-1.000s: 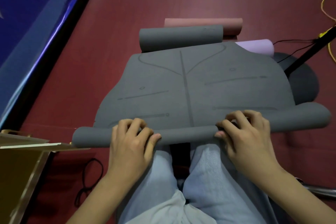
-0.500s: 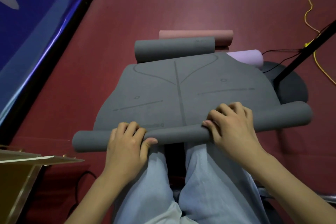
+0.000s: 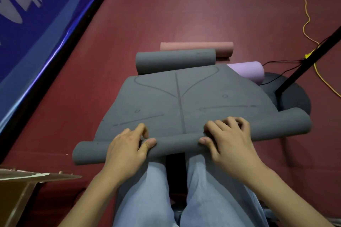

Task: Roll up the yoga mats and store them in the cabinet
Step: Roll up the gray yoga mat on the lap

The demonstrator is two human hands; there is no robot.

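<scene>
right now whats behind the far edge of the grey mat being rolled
A rolled grey mat lies just past the flat grey mat, a pink roll behind it, a lilac roll to the right. The flat mat hides the lilac roll's near end.

White lettering on blue banner (image 3: 27,24) is unreadable

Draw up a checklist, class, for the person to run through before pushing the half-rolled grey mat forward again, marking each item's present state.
1. Left hand grips the rolled part of the dark grey yoga mat: ok.
2. Right hand grips the roll: ok.
3. Roll even in thickness: not ok, its right end is fatter.
4. Flat part ahead lies smooth: ok.
5. Path ahead free: not ok, a rolled grey mat lies at the far edge.
6. Cabinet ready: cannot tell.
</scene>
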